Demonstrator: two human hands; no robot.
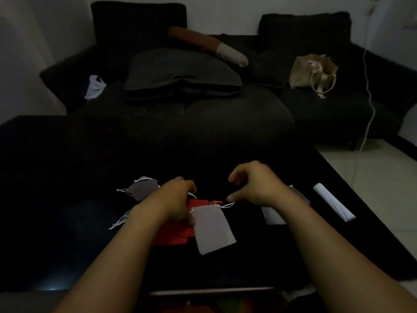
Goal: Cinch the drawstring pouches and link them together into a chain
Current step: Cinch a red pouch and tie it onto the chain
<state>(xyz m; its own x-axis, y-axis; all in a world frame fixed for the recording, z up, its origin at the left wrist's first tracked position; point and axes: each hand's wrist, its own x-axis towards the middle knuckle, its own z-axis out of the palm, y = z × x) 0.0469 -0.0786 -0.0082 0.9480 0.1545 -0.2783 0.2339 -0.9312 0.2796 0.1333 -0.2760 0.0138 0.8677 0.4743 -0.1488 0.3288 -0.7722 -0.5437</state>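
A grey drawstring pouch (213, 229) lies flat on the black table (67, 177), overlapping a red pouch (178, 233). My left hand (178, 197) rests on the red pouch beside the grey pouch's mouth, fingers curled down; what it holds is hidden. My right hand (255, 184) hovers to the right, thumb and finger pinching the grey pouch's white cord (228, 204). Another grey pouch (142, 188) sits behind my left hand. A further pouch's white cords (117, 222) poke out left of my left forearm. A white pouch (272, 215) is partly hidden under my right forearm.
A rolled white item (334, 202) lies on the table's right side. Behind the table stands a dark sofa with cushions (180, 73), a beige tote bag (313, 71) and a white cloth (96, 86). A white cable (370, 98) hangs at right over the tiled floor.
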